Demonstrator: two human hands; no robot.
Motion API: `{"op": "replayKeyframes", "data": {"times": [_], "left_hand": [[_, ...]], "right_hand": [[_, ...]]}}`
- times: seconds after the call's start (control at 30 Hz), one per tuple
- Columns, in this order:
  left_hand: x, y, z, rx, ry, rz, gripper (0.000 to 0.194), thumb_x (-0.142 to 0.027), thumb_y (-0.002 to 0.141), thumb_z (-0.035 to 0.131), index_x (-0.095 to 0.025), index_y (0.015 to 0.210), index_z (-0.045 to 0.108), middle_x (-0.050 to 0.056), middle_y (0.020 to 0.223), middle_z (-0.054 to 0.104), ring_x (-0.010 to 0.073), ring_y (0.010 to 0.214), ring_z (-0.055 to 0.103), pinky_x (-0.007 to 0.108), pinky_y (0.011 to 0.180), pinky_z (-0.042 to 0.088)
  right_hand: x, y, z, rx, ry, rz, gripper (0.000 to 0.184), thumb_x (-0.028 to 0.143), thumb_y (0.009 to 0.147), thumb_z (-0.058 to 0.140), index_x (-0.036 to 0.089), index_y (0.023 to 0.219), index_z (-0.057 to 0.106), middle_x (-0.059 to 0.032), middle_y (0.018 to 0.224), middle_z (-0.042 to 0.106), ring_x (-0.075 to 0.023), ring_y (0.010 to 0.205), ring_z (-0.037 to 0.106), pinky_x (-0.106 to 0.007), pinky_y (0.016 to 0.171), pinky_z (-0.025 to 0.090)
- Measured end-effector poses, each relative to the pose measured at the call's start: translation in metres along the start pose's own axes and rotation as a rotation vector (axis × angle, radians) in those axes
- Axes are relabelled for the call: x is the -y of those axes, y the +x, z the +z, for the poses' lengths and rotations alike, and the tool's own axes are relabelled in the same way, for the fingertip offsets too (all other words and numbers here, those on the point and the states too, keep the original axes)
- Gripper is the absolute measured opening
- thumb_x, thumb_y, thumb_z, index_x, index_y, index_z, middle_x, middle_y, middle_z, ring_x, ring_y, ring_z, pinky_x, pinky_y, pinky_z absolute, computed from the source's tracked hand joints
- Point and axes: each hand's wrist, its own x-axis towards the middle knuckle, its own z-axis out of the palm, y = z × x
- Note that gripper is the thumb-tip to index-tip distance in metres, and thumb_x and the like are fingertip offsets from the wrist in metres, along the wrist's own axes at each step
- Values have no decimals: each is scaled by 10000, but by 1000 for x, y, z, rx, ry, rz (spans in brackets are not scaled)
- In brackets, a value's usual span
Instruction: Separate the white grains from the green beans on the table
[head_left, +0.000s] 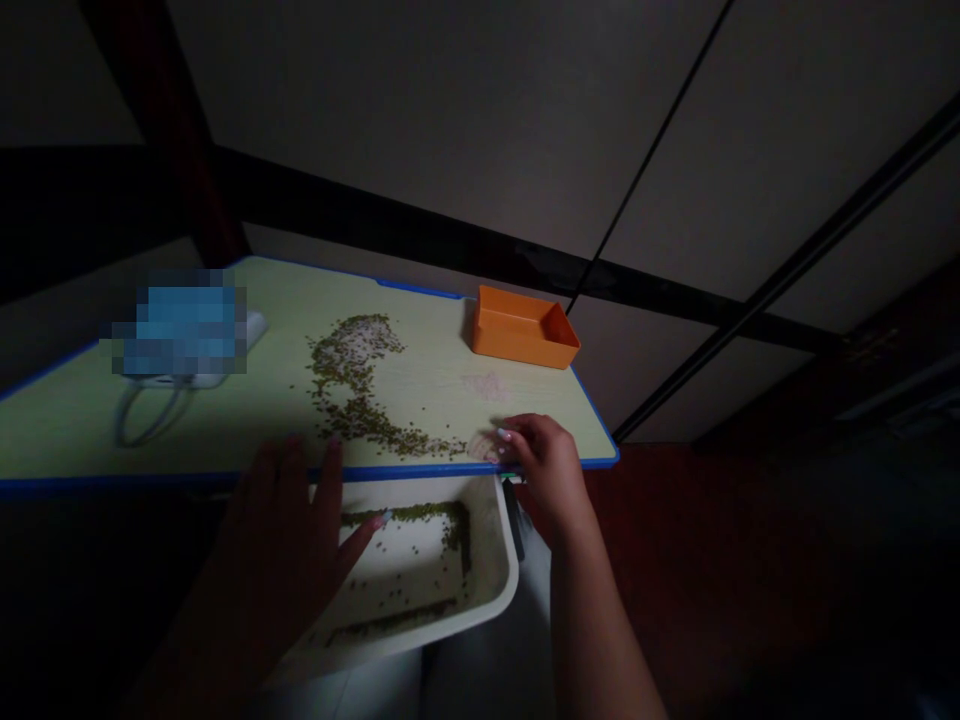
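Note:
A pile of small green and pale grains, like beans or seeds [352, 345], trails in a curve across the pale yellow table [427, 375] toward its front edge. My left hand [285, 520] is open, fingers spread, at that edge and partly over a white basin [499, 585]. Green grains [427, 512] line the inside of the basin, with a few scattered on its floor. At the right end of the trail, my right hand [544, 450] is closed with curled fingers low over the table. Whatever its fingertips hold, if anything, is too small to make out.
An orange open box [517, 343] stands at the table's back right corner. On the left lies a blurred-out blue item [187, 330] on a white device with a looped cord [150, 430]. Dark-trimmed pale panels [465, 120] rise behind the table.

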Motion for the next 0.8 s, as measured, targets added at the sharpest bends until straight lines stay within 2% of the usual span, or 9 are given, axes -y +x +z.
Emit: {"op": "replayKeyframes", "data": {"times": [0.17,0.27,0.4,0.8], "left_hand": [[0,1,0,-36,-18,10,806,-577,863,441,-13,1438,430,366,1416,492,547,1450,344,688,1063,441],[-3,2,0,-14,-18,-19,798,-567,866,429,26,1399,467,395,1406,477,565,1423,368,690,1056,435],[-5,3,0,13,-59,-47,801,-572,858,437,10,1407,466,390,1432,461,555,1436,350,696,1060,418],[-5,0,4,-49,9,-3,795,-571,860,404,21,1383,488,389,1394,435,578,1392,370,675,1038,440]], "right_hand": [[5,0,0,-14,16,41,137,243,892,635,205,894,767,-88,904,769,-229,843,691,-353,777,517],[4,0,0,-30,45,54,159,262,899,618,206,896,767,-92,908,768,-229,837,694,-352,765,526],[0,0,0,-45,54,71,164,296,898,624,210,896,764,-92,908,768,-235,852,694,-355,769,531],[-5,-3,4,-17,90,73,169,313,910,622,217,914,760,-84,931,768,-233,873,698,-362,786,537]]}}
